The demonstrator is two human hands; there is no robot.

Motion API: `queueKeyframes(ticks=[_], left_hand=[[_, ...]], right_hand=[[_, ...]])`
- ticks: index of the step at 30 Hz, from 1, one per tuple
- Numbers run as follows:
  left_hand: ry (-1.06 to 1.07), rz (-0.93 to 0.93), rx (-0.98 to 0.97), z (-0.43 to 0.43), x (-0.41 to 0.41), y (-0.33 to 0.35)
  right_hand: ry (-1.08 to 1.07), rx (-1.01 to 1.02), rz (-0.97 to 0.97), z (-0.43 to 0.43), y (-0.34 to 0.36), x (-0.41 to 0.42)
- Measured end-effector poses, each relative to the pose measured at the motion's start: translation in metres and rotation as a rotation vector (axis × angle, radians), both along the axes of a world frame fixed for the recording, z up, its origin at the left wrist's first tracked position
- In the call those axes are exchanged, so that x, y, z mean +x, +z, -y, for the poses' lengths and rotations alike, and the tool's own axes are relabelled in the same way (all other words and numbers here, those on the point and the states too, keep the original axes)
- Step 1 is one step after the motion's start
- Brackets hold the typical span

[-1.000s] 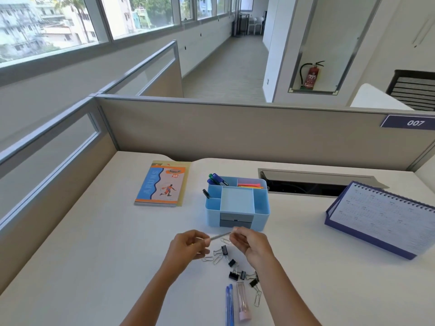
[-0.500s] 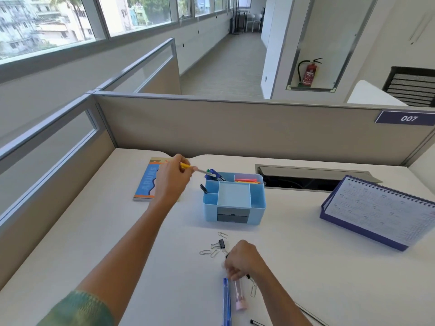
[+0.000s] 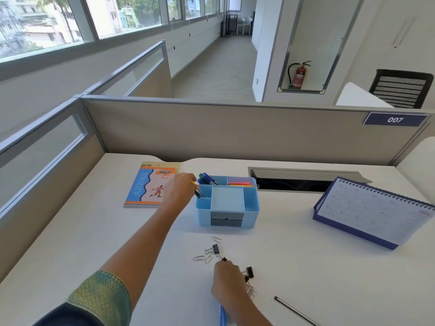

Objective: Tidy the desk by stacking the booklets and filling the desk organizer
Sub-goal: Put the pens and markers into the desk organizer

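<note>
A light blue desk organizer stands mid-desk with markers in its back-left slot and orange and yellow pens in the back-right one. My left hand reaches to its left side and pinches a yellow pencil whose tip points into the front-left slot. My right hand rests curled on the desk nearer me, over black binder clips; what its fingers grip is hidden. More binder clips and paper clips lie between hand and organizer. A blue and orange booklet lies left of the organizer.
A purple spiral desk calendar stands at right. A blue pen lies under my right wrist, and a thin dark pencil lies near the front right. A cable slot opens behind the organizer. Partition walls close the desk's back and left.
My left hand carried the pencil from in front of the organizer to its left slot and lowered it. My right hand dropped to the binder clips near the desk's front.
</note>
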State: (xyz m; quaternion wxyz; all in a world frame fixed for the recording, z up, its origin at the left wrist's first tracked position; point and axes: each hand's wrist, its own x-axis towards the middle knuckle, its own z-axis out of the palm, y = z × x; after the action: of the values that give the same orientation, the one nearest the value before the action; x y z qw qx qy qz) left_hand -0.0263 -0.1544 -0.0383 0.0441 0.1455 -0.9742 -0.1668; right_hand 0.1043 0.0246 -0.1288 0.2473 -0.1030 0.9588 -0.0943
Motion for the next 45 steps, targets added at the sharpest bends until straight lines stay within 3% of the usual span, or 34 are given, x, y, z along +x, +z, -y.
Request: queueKeyframes(ticks=[7,12,15,20,22,26,31,34,38,41,45], left_hand=[[0.055,-0.240,0.144,0.004,0.016,-0.020],[0.031,-0.401,0.210,-0.009,0.060,-0.040],[-0.088,-0.331,0.354,-0.025,0.089,-0.053],[-0.170,0.079,0.637,-0.050,0.114,-0.066],[-0.157,0.142,0.711,-0.053,0.117,-0.068],[-0.043,0.049,0.952,-0.051,0.113,-0.054],[0.123,-0.217,0.971,-0.035,0.097,-0.025],[0.146,-0.405,0.881,-0.014,0.079,-0.006],[0.158,-0.551,0.636,0.016,0.047,0.013],[0.130,-0.476,0.422,0.023,0.030,0.016],[0.077,-0.283,0.195,0.010,0.021,0.018]], right_hand=[[-0.155,-0.121,0.047,-0.010,-0.001,-0.023],[-0.492,-0.437,0.149,-0.027,0.001,-0.052],[-0.746,-0.727,0.193,-0.043,0.008,-0.064],[-0.961,-1.081,0.269,-0.055,0.018,-0.079],[-1.052,-1.232,0.307,-0.057,0.023,-0.081],[-1.153,-1.428,0.382,-0.054,0.030,-0.078],[-1.183,-1.449,0.401,-0.040,0.028,-0.073],[-0.989,-1.209,0.325,-0.028,0.016,-0.060],[-0.148,-0.651,-0.026,-0.015,-0.009,-0.028],[0.284,-0.464,-0.103,-0.008,-0.021,-0.004],[0.515,-0.410,-0.181,-0.004,-0.033,0.007]])
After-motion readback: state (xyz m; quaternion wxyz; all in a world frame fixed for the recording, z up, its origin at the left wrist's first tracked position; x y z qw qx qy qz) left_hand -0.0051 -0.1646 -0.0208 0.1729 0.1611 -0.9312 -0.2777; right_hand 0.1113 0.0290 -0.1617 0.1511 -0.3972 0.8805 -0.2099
